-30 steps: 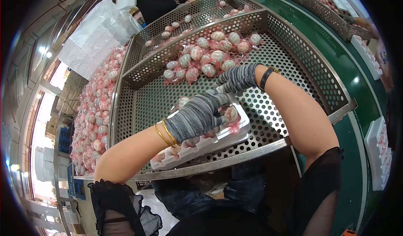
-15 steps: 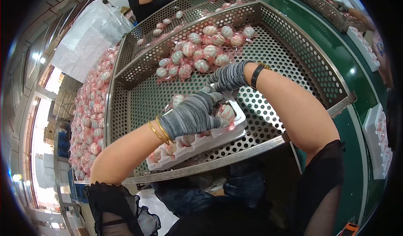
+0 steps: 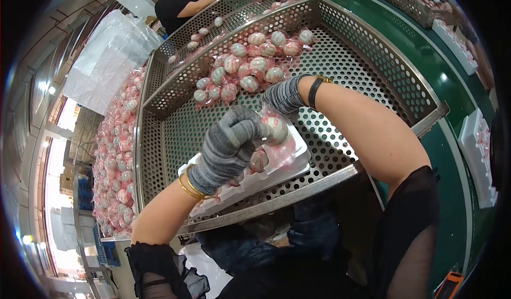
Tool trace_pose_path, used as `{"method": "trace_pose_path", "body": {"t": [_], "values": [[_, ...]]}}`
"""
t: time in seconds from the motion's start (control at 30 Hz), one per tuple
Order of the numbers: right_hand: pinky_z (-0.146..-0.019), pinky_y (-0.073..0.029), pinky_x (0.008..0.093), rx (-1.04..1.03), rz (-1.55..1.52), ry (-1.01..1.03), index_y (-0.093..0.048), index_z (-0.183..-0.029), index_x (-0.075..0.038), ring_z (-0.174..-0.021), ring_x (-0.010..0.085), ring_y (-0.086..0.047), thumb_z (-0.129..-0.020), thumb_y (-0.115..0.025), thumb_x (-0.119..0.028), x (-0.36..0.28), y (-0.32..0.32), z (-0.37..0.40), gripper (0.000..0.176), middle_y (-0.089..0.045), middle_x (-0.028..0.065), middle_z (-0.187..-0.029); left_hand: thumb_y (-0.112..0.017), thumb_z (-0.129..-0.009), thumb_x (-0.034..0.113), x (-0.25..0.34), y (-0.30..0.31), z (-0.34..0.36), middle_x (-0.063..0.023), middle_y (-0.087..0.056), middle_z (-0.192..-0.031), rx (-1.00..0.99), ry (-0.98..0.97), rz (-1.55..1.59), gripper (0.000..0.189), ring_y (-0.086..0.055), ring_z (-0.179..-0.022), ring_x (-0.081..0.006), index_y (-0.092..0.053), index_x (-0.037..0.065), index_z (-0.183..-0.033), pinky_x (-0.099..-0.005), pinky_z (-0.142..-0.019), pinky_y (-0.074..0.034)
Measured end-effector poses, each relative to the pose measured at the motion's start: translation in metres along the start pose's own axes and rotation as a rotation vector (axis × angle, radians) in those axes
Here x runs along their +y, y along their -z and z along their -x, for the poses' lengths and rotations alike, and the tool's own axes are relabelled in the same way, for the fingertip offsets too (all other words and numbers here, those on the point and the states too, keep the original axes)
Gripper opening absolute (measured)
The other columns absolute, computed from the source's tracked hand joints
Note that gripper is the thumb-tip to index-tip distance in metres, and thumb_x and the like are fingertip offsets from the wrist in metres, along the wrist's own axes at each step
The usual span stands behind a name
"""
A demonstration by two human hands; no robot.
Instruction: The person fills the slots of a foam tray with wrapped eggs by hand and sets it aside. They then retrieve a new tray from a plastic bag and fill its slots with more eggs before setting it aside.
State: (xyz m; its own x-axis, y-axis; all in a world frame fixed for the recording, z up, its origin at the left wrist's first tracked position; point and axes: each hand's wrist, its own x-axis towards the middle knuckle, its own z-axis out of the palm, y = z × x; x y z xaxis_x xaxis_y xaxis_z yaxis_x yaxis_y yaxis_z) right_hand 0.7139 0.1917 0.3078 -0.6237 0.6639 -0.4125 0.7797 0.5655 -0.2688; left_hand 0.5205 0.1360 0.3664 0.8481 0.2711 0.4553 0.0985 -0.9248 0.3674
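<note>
A white foam tray point(image 3: 295, 163) with wrapped eggs in its hollows sits at the near side of the perforated metal bin. Above its right end is an egg in clear, red-printed wrapping point(image 3: 277, 130). My left hand point(image 3: 230, 142), in a grey striped glove, is closed with its fingertips pinching at this egg's film. Behind the egg, my right hand point(image 3: 287, 95), gloved alike, has bent fingers at the film's upper end; its fingertips are partly hidden. Another wrapped egg point(image 3: 258, 161) shows in the tray beside my left hand.
A pile of wrapped eggs point(image 3: 250, 65) lies toward the bin's back. The metal rim point(image 3: 277, 201) runs along the near side. More eggs point(image 3: 114, 160) are heaped at left. Filled foam trays point(image 3: 476, 158) stand on the green surface at right. A co-worker point(image 3: 181, 3) is beyond.
My left hand has drawn back from lying over the tray and closed at the egg's wrapping. The egg at the right end is more exposed. My right hand has shifted slightly left.
</note>
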Motion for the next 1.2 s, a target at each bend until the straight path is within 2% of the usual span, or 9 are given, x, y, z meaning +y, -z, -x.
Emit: {"method": "trace_pose_path", "body": {"t": [0.27, 0.33, 0.4, 0.5, 0.87, 1.0, 1.07, 1.13, 1.2], "values": [[-0.086, -0.046, 0.0340, 0.082, 0.130, 0.176, -0.063, -0.102, -0.013, -0.098, 0.0230, -0.057, -0.059, -0.078, -0.010, 0.026, -0.023, -0.033, 0.046, -0.061, 0.0072, -0.101, -0.064, -0.078, 0.007, -0.018, -0.019, 0.014, -0.0102, -0.059, -0.103, -0.077, -0.185, -0.012, 0.032, -0.060, -0.084, -0.0181, -0.062, 0.013, -0.109, -0.0270, -0.074, -0.052], [-0.083, -0.048, 0.0351, 0.090, -0.007, 0.091, -0.062, -0.105, -0.012, -0.095, 0.0236, -0.058, -0.057, -0.078, -0.007, 0.033, -0.029, -0.041, 0.051, -0.061, 0.0071, -0.102, -0.062, -0.078, 0.002, -0.009, -0.018, 0.016, -0.0107, -0.056, -0.107, -0.207, 0.377, 0.422, 0.036, -0.058, -0.086, -0.0174, -0.058, 0.010, -0.113, -0.0275, -0.075, -0.051], [-0.078, -0.050, 0.0338, 0.156, 0.044, 0.225, -0.062, -0.104, -0.011, -0.090, 0.0234, -0.061, -0.059, -0.076, -0.006, 0.039, -0.029, -0.042, 0.047, -0.062, 0.0077, -0.103, -0.072, -0.069, 0.005, -0.014, -0.018, 0.020, -0.0136, -0.052, -0.116, -0.220, 0.179, 0.242, 0.035, -0.058, -0.095, -0.0263, -0.058, 0.006, -0.101, -0.0337, -0.081, -0.049], [-0.070, -0.053, 0.0328, 0.168, -0.129, 0.218, -0.060, -0.105, -0.009, -0.080, 0.0217, -0.063, -0.069, -0.071, -0.009, 0.036, -0.026, -0.035, 0.037, -0.062, 0.0083, -0.103, -0.072, -0.070, 0.009, -0.009, -0.020, 0.009, -0.0138, -0.052, -0.115, -0.182, 0.499, 0.511, 0.046, -0.057, -0.097, -0.0249, -0.053, 0.005, -0.112, -0.0342, -0.084, -0.048], [-0.083, -0.048, 0.0364, 0.009, -0.555, -0.208, -0.050, -0.121, -0.005, -0.098, 0.0279, -0.059, -0.086, -0.052, -0.028, 0.012, -0.013, -0.013, 0.041, -0.059, 0.0158, -0.112, -0.070, -0.062, 0.009, -0.013, -0.021, -0.001, -0.0127, -0.057, -0.107, -0.288, -0.190, -0.122, 0.050, -0.060, -0.090, -0.0307, -0.055, 0.011, -0.110, -0.0350, -0.073, -0.052], [-0.091, -0.043, 0.0331, 0.020, 0.662, 0.279, -0.049, -0.124, -0.006, -0.104, 0.0257, -0.057, -0.083, -0.058, -0.023, 0.016, -0.009, -0.026, 0.046, -0.057, 0.0163, -0.117, -0.062, -0.072, 0.013, -0.014, -0.032, 0.000, -0.0139, -0.058, -0.104, -0.251, -0.191, -0.325, 0.035, -0.062, -0.082, -0.0284, -0.055, 0.008, -0.106, -0.0329, -0.062, -0.053], [-0.090, -0.044, 0.0333, 0.074, 0.217, 0.101, -0.049, -0.125, -0.006, -0.104, 0.0262, -0.057, -0.082, -0.058, -0.021, 0.016, -0.014, -0.024, 0.047, -0.057, 0.0165, -0.117, -0.058, -0.077, 0.014, -0.010, -0.036, 0.000, -0.0132, -0.058, -0.099, -0.159, -0.197, -0.347, 0.026, -0.062, -0.077, -0.0271, -0.057, 0.006, -0.101, -0.0317, -0.059, -0.052], [-0.087, -0.046, 0.0342, 0.088, -0.019, -0.004, -0.050, -0.122, -0.007, -0.099, 0.0272, -0.058, -0.081, -0.058, -0.018, 0.010, -0.009, -0.020, 0.044, -0.058, 0.0162, -0.113, -0.057, -0.078, 0.011, -0.019, -0.036, -0.001, -0.0109, -0.057, -0.099, -0.363, 0.242, 0.285, 0.022, -0.061, -0.077, -0.0241, -0.058, 0.007, -0.100, -0.0305, -0.060, -0.052], [-0.084, -0.048, 0.0362, 0.133, -0.310, -0.164, -0.055, -0.114, -0.007, -0.092, 0.0286, -0.061, -0.079, -0.061, -0.015, 0.000, -0.005, -0.010, 0.037, -0.061, 0.0157, -0.106, -0.057, -0.081, 0.009, -0.017, -0.030, -0.002, -0.0060, -0.054, -0.098, -0.281, -0.124, -0.077, 0.020, -0.060, -0.078, -0.0170, -0.059, 0.011, -0.101, -0.0283, -0.061, -0.051]]}}
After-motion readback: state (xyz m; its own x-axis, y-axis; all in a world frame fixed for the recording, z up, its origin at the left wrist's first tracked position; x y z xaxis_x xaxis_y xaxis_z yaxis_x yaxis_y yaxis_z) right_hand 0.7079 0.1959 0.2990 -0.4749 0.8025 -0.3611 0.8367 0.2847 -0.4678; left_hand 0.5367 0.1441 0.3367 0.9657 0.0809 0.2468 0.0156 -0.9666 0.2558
